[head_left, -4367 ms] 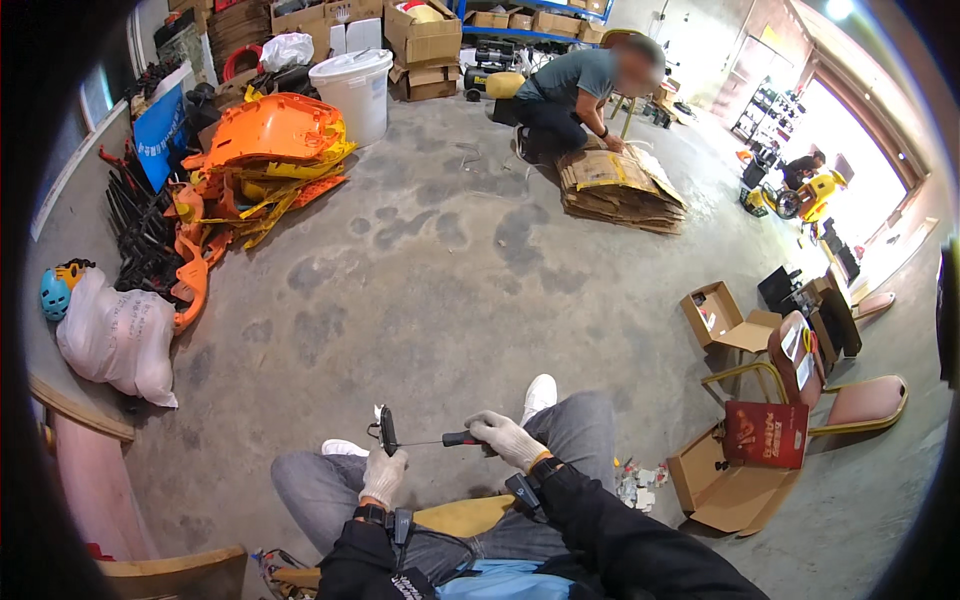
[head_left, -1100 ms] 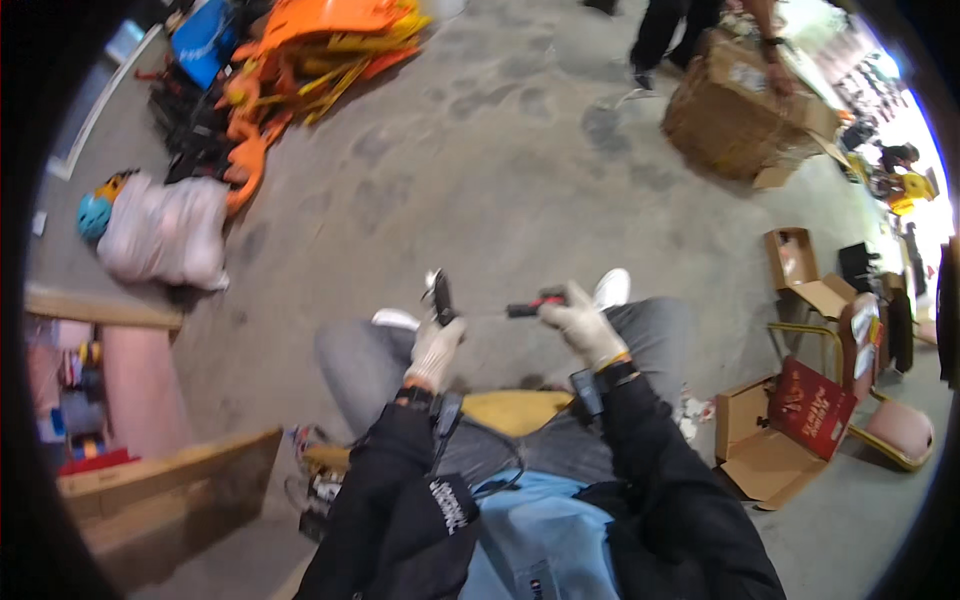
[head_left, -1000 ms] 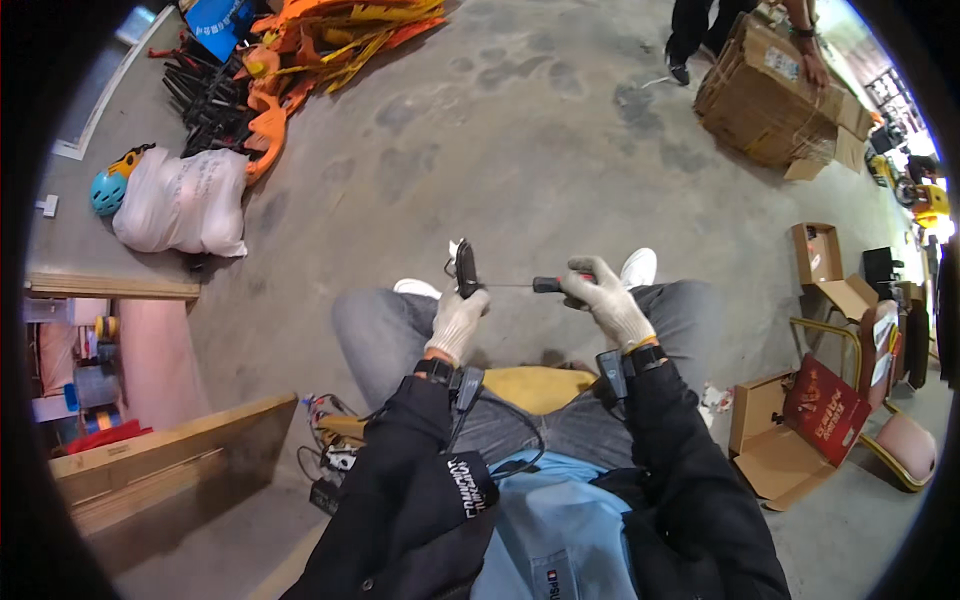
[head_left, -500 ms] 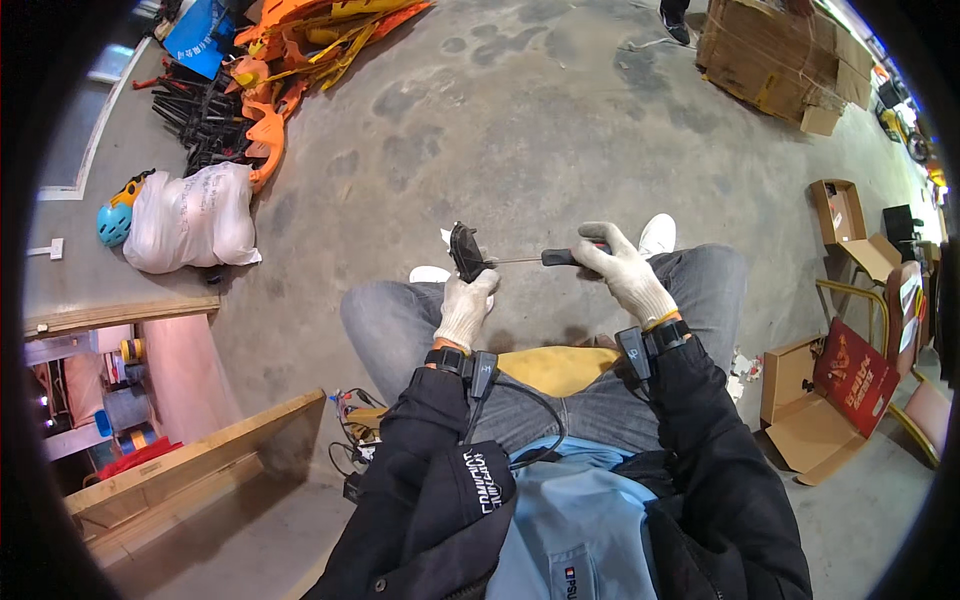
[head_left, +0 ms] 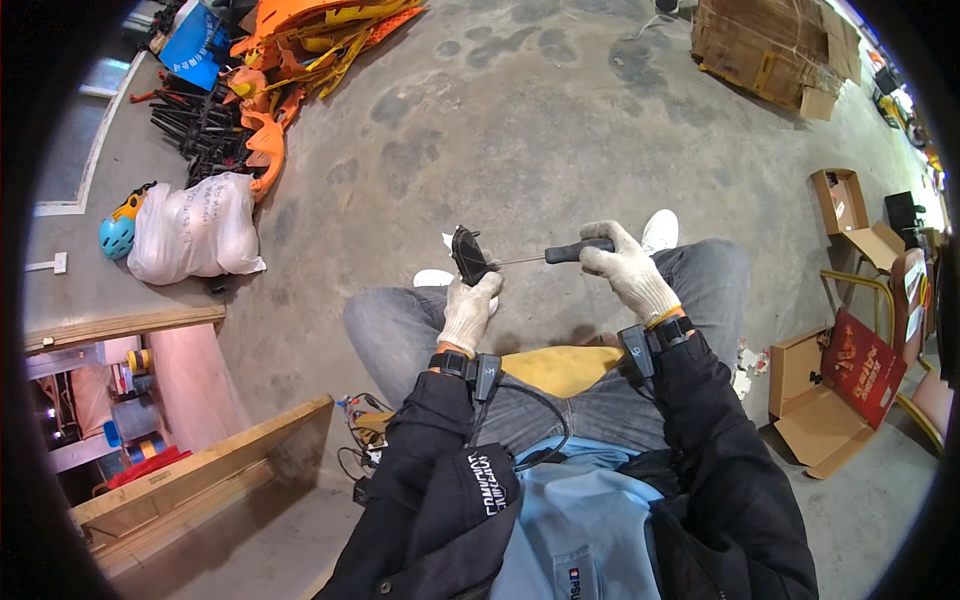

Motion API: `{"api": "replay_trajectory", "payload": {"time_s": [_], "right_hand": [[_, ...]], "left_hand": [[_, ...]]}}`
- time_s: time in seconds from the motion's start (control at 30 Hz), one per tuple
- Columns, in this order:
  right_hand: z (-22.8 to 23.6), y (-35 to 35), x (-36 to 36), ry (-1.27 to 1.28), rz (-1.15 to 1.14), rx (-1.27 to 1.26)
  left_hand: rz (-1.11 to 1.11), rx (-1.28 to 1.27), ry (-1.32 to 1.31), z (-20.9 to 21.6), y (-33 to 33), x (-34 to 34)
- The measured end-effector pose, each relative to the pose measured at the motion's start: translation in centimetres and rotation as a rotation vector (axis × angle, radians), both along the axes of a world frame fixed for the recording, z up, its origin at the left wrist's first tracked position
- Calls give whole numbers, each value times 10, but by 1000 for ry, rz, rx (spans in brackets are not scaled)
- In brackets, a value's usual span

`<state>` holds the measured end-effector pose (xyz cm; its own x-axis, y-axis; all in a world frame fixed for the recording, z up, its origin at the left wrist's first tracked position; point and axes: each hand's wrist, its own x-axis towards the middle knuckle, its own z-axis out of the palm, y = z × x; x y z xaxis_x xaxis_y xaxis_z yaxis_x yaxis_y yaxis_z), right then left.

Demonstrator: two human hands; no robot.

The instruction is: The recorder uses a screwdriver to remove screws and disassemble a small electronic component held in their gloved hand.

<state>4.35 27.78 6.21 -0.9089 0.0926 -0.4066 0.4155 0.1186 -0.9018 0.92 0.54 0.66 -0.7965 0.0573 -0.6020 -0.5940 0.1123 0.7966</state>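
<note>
Both my hands wear white knit gloves. My left hand (head_left: 469, 310) is closed around the lower end of a small black plastic part (head_left: 467, 254), holding it upright above the floor between my knees. A bit of white shows behind the part's upper left edge. In my right hand (head_left: 632, 272) is a screwdriver (head_left: 572, 252) with a dark handle, gripped near its rear end. Its thin metal shaft points left, and the tip meets the black part just above my left fingers; the exact contact point is too small to make out.
To the left lie a white plastic sack (head_left: 195, 230), a blue helmet (head_left: 117, 236) and a pile of orange and yellow parts (head_left: 265, 140). A wooden board (head_left: 200, 470) stands lower left. Cardboard boxes (head_left: 770, 50) and an open carton (head_left: 800, 400) sit to the right.
My right fingers have shifted on the screwdriver, and more of its handle now shows. The black part and my left hand keep nearly the same pose. The whole view has moved slightly.
</note>
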Motion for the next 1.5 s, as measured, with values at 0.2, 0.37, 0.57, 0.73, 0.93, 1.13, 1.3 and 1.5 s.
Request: {"api": "replay_trajectory", "payload": {"time_s": [0.2,0.37,0.57,0.73,0.93,1.13,1.3,1.5], "right_hand": [[-11,7,-5,-237,62,-71],[-17,3,-3,-116,-140,-200],[-25,6,-2,-113,-210,-319],[-23,6,-2,-128,-274,-308],[-34,10,-2,-141,-292,-332],[-38,8,-1,-141,-299,-301],[-43,13,0,-138,-255,-305],[-27,4,-1,-200,-242,-233]], "left_hand": [[-20,0,9,1,-5,-2],[-12,-20,34,-4,-2,-1],[34,-2,-28,-6,-4,-1],[107,143,12,-3,-3,0],[198,248,9,-8,-9,-4],[198,275,-26,-3,-9,-7],[130,236,-11,0,-1,-3],[114,202,-1,-5,-4,-1]]}}
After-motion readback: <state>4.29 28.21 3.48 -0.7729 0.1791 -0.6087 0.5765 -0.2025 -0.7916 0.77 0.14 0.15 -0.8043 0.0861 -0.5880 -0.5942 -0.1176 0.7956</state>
